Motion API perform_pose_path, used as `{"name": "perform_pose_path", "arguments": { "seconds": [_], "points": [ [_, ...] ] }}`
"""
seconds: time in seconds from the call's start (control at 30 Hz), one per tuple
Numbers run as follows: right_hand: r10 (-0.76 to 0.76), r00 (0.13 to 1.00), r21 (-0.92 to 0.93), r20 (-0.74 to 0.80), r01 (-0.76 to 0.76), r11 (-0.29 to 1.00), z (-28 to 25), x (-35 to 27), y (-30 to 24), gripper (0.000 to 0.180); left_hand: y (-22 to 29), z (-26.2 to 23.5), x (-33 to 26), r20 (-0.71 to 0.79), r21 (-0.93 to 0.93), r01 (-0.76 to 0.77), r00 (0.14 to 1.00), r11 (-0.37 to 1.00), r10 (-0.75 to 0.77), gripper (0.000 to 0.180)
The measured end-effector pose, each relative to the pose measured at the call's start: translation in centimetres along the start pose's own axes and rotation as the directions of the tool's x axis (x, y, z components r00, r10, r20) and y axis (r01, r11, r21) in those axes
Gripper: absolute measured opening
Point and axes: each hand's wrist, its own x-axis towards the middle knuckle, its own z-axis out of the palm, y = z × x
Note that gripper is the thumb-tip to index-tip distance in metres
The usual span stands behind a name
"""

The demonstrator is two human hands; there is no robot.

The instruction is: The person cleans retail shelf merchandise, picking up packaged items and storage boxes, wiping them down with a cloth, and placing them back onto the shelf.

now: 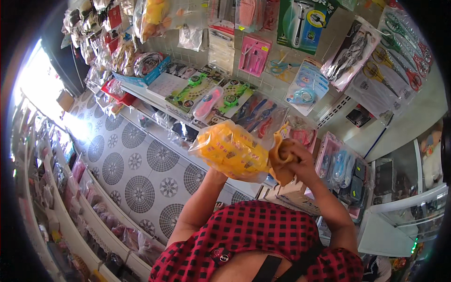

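One clear crinkly plastic bag packed with small yellow pieces (232,150) is held up in front of the slanted shelf of carded goods (141,91), before its right end; the count of pieces inside cannot be told. It looks light and soft, a slack film that would slip or tear if pinched, so it seems best cradled from beneath and gathered at the neck. Under it, the left hand (217,173) is almost wholly hidden by the bag; whether its fingers are spread or curled cannot be told. To the right, the right hand (292,157) has its fingers closed around one crumpled tan wad (281,165) touching the bag's right end.
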Motion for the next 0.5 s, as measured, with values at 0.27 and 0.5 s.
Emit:
{"name": "perform_pose_path", "arguments": {
  "seconds": [0.27, 0.5],
  "points": [
    [0.321, 0.944, 0.642, -0.070, -0.204, 0.739, 1.0, 2.3, -5.4, 0.036, 0.0, 0.1, 0.4, 0.030, -0.683, 0.209, 0.965, 0.700, -0.259, 0.056],
    [-0.140, 0.982, 0.099, 0.126, 0.128, 0.987, 4.5, 6.2, -6.1, 0.045, -0.8, 3.5, 1.2, -0.074, -0.135, 0.267, 0.958, 0.954, -0.279, 0.043]
  ]
}}
